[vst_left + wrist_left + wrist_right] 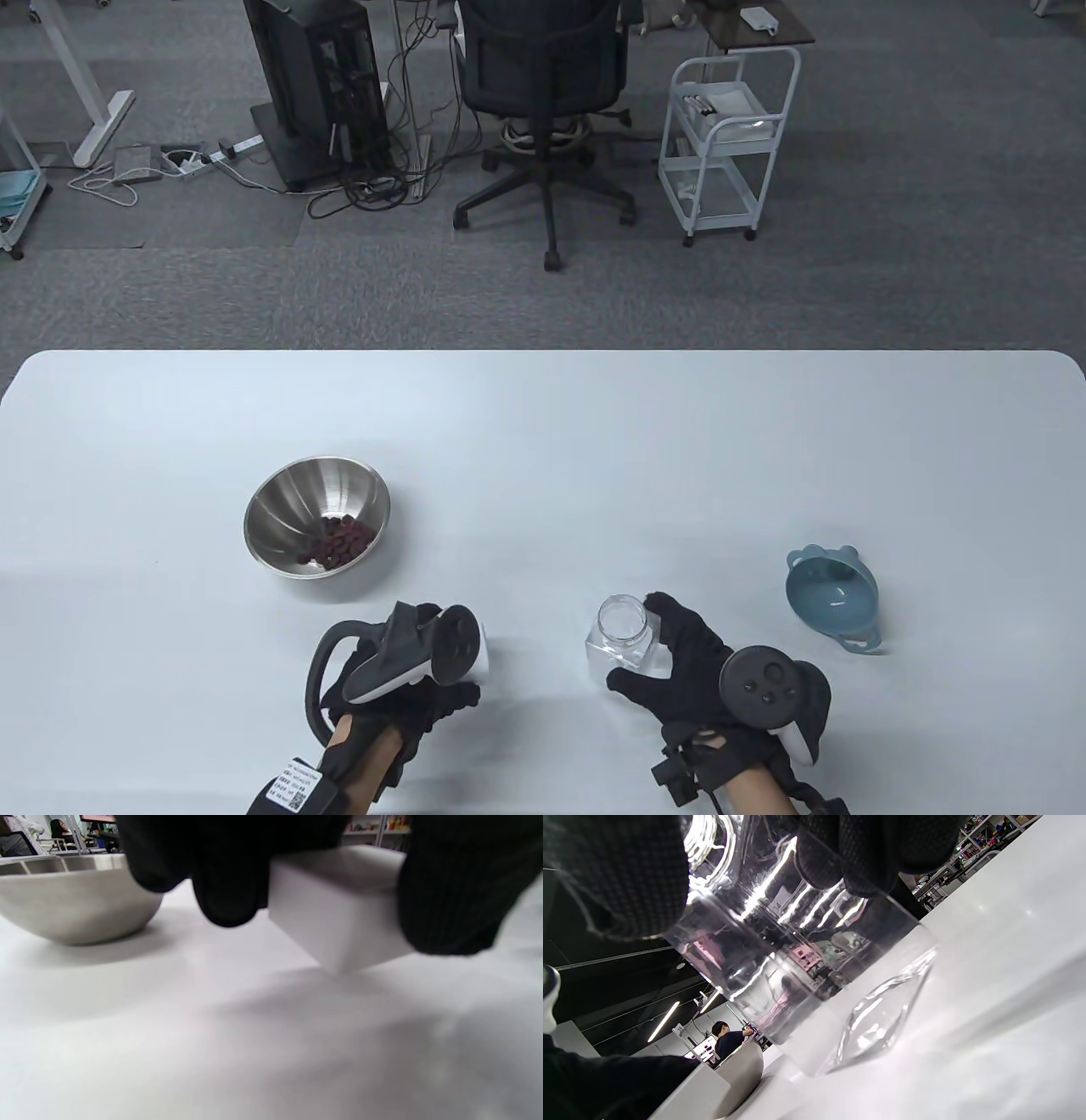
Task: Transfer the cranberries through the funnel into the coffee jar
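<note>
A clear, uncapped coffee jar (pixel 622 624) stands on the white table (pixel 543 441). My right hand (pixel 640 645) grips it from the right, thumb on the near side; in the right wrist view its fingers (pixel 865 853) wrap the jar (pixel 806 976). My left hand (pixel 462 679) pinches a white square lid (pixel 339 908) just above the table, left of the jar. A steel bowl (pixel 280 501) with dark red cranberries (pixel 339 543) sits at the left. A blue funnel (pixel 836 598) lies tilted at the right.
The bowl (pixel 76 908) is close beyond my left hand and also shows in the right wrist view (pixel 742 1069). An office chair (pixel 543 76), a white cart (pixel 730 136) and a computer tower (pixel 318 85) stand on the floor beyond the table's far edge.
</note>
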`<state>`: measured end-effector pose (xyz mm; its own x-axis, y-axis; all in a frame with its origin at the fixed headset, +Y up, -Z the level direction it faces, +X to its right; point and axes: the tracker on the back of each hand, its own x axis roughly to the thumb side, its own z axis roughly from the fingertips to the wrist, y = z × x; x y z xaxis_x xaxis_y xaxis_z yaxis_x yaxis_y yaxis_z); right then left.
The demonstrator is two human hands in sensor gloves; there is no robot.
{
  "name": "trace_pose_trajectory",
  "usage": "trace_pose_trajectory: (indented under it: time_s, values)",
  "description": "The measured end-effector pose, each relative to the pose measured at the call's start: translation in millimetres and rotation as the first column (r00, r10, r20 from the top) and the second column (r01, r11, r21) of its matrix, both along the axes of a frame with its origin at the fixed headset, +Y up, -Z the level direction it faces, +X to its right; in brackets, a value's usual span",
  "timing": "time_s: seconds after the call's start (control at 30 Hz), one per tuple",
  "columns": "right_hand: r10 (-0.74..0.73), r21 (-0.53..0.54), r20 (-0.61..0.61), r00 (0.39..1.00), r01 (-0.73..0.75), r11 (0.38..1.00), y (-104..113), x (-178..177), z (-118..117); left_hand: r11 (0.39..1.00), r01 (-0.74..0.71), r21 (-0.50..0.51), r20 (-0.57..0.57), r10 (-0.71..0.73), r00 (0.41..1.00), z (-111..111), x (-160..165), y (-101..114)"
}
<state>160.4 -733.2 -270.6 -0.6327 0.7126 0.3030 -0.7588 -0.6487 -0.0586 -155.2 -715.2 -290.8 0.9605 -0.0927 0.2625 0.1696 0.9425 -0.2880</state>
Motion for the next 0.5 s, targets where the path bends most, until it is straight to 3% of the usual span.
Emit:
trace_pose_trajectory:
  time_s: [0.23,0.5]
  values:
    - [-0.007,0.0,-0.007,1.0,0.007,1.0,0.2,0.1,0.1,0.994,0.068,-0.082,0.001,-0.068,0.998,2.0,-1.1,-25.8]
    - [-0.018,-0.001,-0.008,1.0,0.018,1.0,0.6,1.0,0.1,0.992,0.074,-0.101,-0.001,-0.075,0.997,4.5,-0.9,-34.3]
